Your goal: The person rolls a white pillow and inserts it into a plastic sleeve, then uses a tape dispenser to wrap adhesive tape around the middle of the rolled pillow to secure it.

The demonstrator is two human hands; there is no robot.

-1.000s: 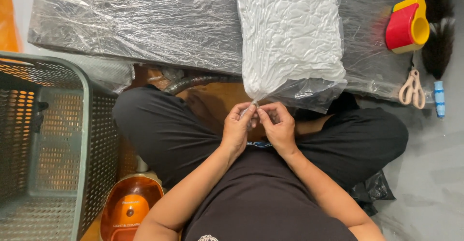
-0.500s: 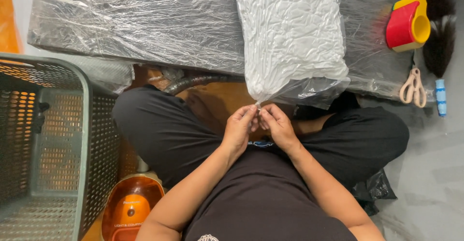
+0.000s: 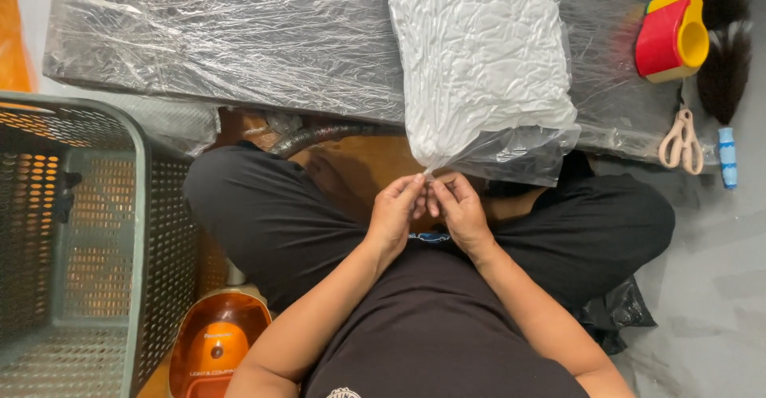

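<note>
I see the crinkled white padded item sealed in a clear plastic bag [image 3: 479,63] lying lengthwise across the plastic-wrapped grey table, its open end overhanging the near edge.

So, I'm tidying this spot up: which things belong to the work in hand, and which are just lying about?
In hand: clear plastic bag of white stuffing, its open end pinched by left hand and right hand.

Lying about: tape dispenser, scissors, grey basket, orange appliance, wrapped board.
</note>
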